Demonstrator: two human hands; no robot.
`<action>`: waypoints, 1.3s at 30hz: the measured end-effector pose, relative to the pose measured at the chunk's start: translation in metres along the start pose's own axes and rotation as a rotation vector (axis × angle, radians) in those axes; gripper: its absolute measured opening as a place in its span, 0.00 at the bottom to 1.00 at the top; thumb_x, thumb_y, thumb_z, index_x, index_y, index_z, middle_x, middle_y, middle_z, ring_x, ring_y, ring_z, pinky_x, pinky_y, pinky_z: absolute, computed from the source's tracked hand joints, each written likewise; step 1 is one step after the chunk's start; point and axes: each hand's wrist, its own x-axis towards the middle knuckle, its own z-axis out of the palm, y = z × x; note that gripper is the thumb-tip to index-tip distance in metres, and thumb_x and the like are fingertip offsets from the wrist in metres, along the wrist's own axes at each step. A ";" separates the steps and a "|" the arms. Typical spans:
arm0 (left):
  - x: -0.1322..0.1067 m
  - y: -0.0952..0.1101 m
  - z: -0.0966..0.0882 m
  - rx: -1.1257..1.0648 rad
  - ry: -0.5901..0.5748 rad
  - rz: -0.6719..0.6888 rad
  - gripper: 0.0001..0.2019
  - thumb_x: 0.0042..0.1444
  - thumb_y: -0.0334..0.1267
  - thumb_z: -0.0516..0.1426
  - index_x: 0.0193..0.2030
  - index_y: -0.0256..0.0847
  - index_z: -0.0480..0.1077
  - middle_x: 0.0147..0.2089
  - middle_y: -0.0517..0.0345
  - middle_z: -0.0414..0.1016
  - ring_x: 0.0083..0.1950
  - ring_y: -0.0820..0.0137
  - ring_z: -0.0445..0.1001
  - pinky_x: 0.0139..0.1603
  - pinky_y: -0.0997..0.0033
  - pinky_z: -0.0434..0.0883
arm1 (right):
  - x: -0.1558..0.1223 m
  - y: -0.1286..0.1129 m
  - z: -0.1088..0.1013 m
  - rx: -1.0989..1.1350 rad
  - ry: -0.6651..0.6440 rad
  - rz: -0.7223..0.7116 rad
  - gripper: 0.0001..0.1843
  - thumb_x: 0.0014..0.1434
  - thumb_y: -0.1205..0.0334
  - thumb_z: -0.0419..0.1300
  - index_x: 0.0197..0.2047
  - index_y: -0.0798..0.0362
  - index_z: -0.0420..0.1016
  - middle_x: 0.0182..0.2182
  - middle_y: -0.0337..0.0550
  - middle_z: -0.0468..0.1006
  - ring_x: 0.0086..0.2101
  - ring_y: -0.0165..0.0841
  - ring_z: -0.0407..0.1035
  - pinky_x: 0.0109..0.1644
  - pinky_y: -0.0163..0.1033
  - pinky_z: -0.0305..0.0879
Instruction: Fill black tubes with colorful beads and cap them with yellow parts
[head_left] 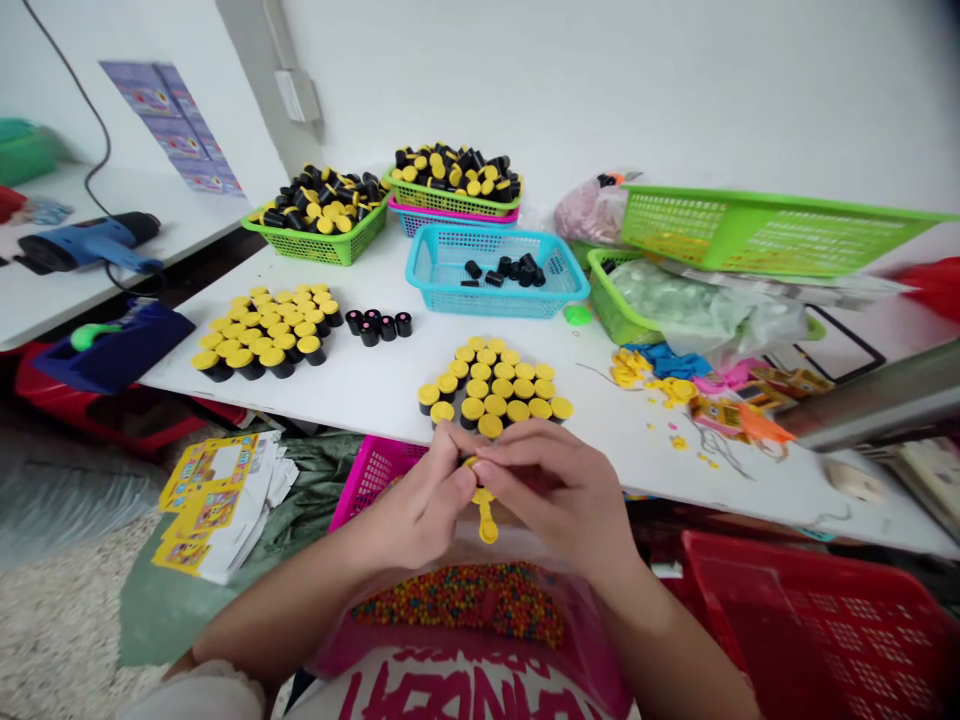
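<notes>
Head view: your left hand and right hand are pinching a yellow plastic piece at lower center; a slipping grip could be dropping it into the bead bag below.

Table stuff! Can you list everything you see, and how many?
White table: one, white, in front of the person.
Capped tubes: many, yellow and black, in piles on the table.
Black tubes: four, black, beside the left pile.
Green baskets: two, green, at the table's back, full of capped tubes.
Blue basket: one, blue, holding black tubes.
Pink basket: one, pink, under a green basket.
Tilted green basket: one, green, at right.
Hot-air gun: one, blue, on the left table.
Red crate: one, red, on the floor at right.
Printed cards: a stack, yellow and white, on the floor at left.
Beads: many, mixed colours, in a bag on the lap.
Yellow plastic piece: one, yellow, between the hands.
Left hand: one, pinching the piece.
Right hand: one, pinching the piece.
</notes>
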 end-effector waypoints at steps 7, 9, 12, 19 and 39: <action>0.011 0.007 0.010 -0.759 0.023 -0.208 0.16 0.61 0.50 0.55 0.49 0.47 0.58 0.39 0.62 0.70 0.35 0.73 0.72 0.35 0.76 0.68 | -0.001 0.015 -0.004 -0.288 -0.204 -0.541 0.35 0.58 0.69 0.64 0.66 0.42 0.61 0.52 0.46 0.75 0.56 0.41 0.67 0.61 0.48 0.69; 0.014 0.009 0.015 -0.874 0.063 -0.259 0.18 0.56 0.49 0.60 0.46 0.46 0.59 0.37 0.62 0.69 0.34 0.73 0.72 0.33 0.76 0.68 | -0.005 0.018 0.002 -0.268 -0.151 -0.499 0.38 0.56 0.76 0.58 0.67 0.44 0.59 0.53 0.47 0.74 0.57 0.40 0.68 0.60 0.48 0.70; 0.013 0.006 0.022 -0.952 0.071 -0.322 0.19 0.55 0.49 0.59 0.48 0.47 0.59 0.29 0.64 0.68 0.26 0.74 0.68 0.23 0.81 0.61 | -0.011 0.018 0.010 -0.251 -0.048 -0.455 0.40 0.49 0.79 0.54 0.65 0.45 0.62 0.52 0.47 0.73 0.53 0.41 0.70 0.57 0.49 0.73; 0.011 0.008 0.022 -0.985 0.027 -0.390 0.14 0.56 0.46 0.56 0.47 0.46 0.61 0.25 0.63 0.67 0.22 0.76 0.63 0.19 0.83 0.55 | -0.017 0.018 0.017 -0.210 0.004 -0.425 0.40 0.45 0.79 0.53 0.61 0.45 0.65 0.50 0.47 0.75 0.51 0.43 0.71 0.54 0.50 0.73; 0.018 0.022 0.027 -1.133 -0.069 -0.371 0.16 0.57 0.47 0.54 0.25 0.36 0.65 0.23 0.59 0.60 0.22 0.76 0.58 0.19 0.79 0.54 | -0.008 0.009 0.019 -0.117 0.047 -0.376 0.29 0.48 0.74 0.57 0.54 0.49 0.68 0.47 0.48 0.74 0.48 0.42 0.73 0.54 0.50 0.74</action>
